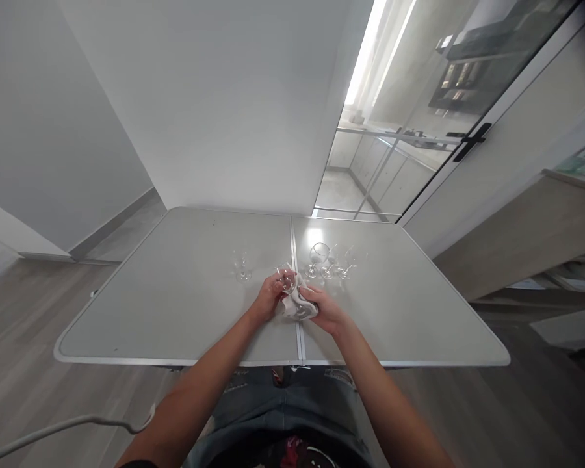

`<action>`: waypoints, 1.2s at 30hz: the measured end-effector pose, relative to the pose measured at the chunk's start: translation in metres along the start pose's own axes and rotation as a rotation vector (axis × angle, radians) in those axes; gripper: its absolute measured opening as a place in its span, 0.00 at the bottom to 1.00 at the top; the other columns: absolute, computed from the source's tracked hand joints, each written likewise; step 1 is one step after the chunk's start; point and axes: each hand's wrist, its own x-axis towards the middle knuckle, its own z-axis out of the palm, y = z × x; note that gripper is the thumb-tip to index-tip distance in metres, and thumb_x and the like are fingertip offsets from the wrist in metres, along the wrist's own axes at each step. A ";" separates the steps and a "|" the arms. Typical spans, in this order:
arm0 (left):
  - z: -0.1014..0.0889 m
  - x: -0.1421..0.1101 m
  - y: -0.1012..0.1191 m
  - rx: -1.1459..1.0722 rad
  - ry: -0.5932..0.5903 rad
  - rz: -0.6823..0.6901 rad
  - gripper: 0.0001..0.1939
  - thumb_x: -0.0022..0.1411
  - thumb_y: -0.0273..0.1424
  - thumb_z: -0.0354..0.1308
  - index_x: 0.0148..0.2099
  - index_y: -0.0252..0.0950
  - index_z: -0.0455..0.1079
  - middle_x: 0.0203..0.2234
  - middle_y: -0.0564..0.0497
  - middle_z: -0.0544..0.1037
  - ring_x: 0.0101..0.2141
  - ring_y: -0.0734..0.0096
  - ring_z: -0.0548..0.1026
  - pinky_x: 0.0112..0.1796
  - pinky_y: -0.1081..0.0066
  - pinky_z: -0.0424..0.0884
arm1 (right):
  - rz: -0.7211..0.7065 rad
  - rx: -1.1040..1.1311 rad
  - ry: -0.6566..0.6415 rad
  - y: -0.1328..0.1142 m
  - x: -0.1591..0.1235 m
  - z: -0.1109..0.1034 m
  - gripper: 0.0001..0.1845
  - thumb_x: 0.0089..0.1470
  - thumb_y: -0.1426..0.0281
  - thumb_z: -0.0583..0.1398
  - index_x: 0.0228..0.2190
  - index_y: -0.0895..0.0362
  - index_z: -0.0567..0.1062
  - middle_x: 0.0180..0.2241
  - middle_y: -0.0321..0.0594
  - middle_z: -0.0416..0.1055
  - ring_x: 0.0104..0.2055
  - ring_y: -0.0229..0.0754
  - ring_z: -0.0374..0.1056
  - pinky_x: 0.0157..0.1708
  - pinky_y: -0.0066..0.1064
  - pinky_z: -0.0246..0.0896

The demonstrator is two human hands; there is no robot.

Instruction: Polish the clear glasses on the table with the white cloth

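My left hand (269, 296) is closed around a clear stemmed glass (286, 278), tilted over the middle seam of the table. A white cloth (295, 303) is bunched against the glass, and my right hand (324, 309) grips it with the fingers closed. The cloth and fingers hide part of the glass. Just beyond my right hand, several clear stemmed glasses (316, 260) stand in a row. Left of my hands, another clear glass (242, 266) stands by itself; its outline is faint.
The pale folding table (175, 305) has a metal rim and a centre seam. A white wall (224, 117) rises behind it. At the right are a glazed door with a black handle (472, 142) and a wooden shelf (517, 227). A pale cable (78, 422) crosses the lower left.
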 end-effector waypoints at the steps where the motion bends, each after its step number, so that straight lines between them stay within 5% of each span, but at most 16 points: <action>1: 0.001 0.000 0.000 -0.001 -0.008 -0.001 0.39 0.50 0.60 0.64 0.52 0.33 0.74 0.37 0.44 0.75 0.36 0.63 0.73 0.37 0.68 0.68 | 0.012 0.019 0.000 0.001 0.000 0.001 0.21 0.52 0.54 0.67 0.39 0.56 0.77 0.35 0.41 0.76 0.32 0.41 0.69 0.33 0.31 0.64; 4: 0.000 0.000 -0.001 -0.005 -0.038 0.011 0.38 0.50 0.59 0.64 0.51 0.33 0.74 0.38 0.44 0.75 0.37 0.62 0.73 0.38 0.68 0.68 | -0.007 0.000 0.002 0.003 -0.001 0.005 0.22 0.50 0.54 0.68 0.41 0.56 0.77 0.35 0.41 0.76 0.32 0.41 0.69 0.33 0.31 0.64; 8: -0.003 0.002 -0.004 0.021 0.006 0.009 0.35 0.51 0.55 0.66 0.53 0.36 0.72 0.39 0.46 0.73 0.34 0.68 0.71 0.31 0.74 0.65 | -0.223 -0.226 0.133 0.004 -0.001 0.008 0.20 0.50 0.56 0.68 0.39 0.55 0.74 0.32 0.36 0.73 0.31 0.39 0.66 0.31 0.29 0.60; 12: -0.002 0.003 -0.001 0.103 0.019 0.048 0.31 0.54 0.52 0.65 0.53 0.37 0.71 0.40 0.48 0.71 0.28 0.76 0.65 0.24 0.77 0.57 | -0.477 -0.839 0.352 0.010 -0.002 0.014 0.12 0.54 0.62 0.64 0.27 0.54 0.69 0.24 0.31 0.63 0.28 0.38 0.59 0.32 0.30 0.55; 15: 0.001 0.004 0.005 0.182 0.006 0.104 0.29 0.55 0.51 0.66 0.51 0.36 0.73 0.42 0.47 0.71 0.27 0.77 0.63 0.26 0.75 0.59 | -0.633 -1.343 0.404 0.018 -0.004 0.019 0.03 0.56 0.74 0.58 0.30 0.54 0.70 0.30 0.38 0.68 0.35 0.43 0.63 0.44 0.37 0.56; 17: 0.002 0.004 0.008 0.210 -0.001 0.120 0.29 0.54 0.50 0.67 0.50 0.35 0.74 0.42 0.46 0.72 0.28 0.75 0.65 0.29 0.74 0.62 | -0.682 -1.500 0.414 0.022 -0.005 0.021 0.08 0.54 0.78 0.56 0.33 0.55 0.72 0.34 0.43 0.70 0.40 0.46 0.65 0.51 0.42 0.52; 21: 0.000 0.004 0.005 0.146 0.005 0.099 0.31 0.53 0.51 0.68 0.52 0.35 0.73 0.42 0.45 0.73 0.30 0.73 0.67 0.30 0.74 0.62 | -0.580 -1.175 0.383 0.020 -0.001 0.016 0.03 0.56 0.73 0.59 0.30 0.54 0.69 0.29 0.37 0.67 0.34 0.43 0.63 0.44 0.37 0.57; 24: -0.002 0.003 -0.001 0.039 0.006 0.032 0.35 0.53 0.54 0.67 0.54 0.35 0.72 0.40 0.46 0.75 0.25 0.79 0.63 0.26 0.76 0.59 | -0.369 -0.577 0.201 0.013 0.003 0.007 0.09 0.55 0.63 0.64 0.33 0.54 0.70 0.28 0.34 0.68 0.30 0.39 0.63 0.34 0.31 0.59; 28: -0.002 0.002 -0.003 -0.016 -0.070 -0.015 0.39 0.52 0.57 0.65 0.53 0.30 0.73 0.27 0.51 0.72 0.21 0.81 0.56 0.23 0.76 0.56 | -0.077 0.038 -0.076 0.011 0.006 -0.003 0.17 0.52 0.60 0.67 0.40 0.56 0.74 0.32 0.37 0.73 0.31 0.39 0.67 0.35 0.32 0.64; 32: -0.001 0.000 0.000 -0.043 -0.080 -0.022 0.39 0.52 0.58 0.65 0.53 0.31 0.73 0.30 0.49 0.74 0.21 0.81 0.57 0.24 0.75 0.56 | 0.009 0.217 -0.149 0.015 0.007 -0.003 0.16 0.51 0.62 0.68 0.38 0.57 0.75 0.31 0.37 0.74 0.29 0.39 0.68 0.35 0.34 0.67; 36: 0.000 0.000 0.002 -0.057 -0.048 -0.008 0.37 0.52 0.57 0.64 0.53 0.33 0.74 0.36 0.46 0.77 0.25 0.76 0.65 0.26 0.74 0.59 | -0.064 0.042 -0.056 0.008 0.005 0.003 0.17 0.52 0.60 0.68 0.40 0.55 0.74 0.33 0.37 0.74 0.32 0.40 0.68 0.34 0.32 0.63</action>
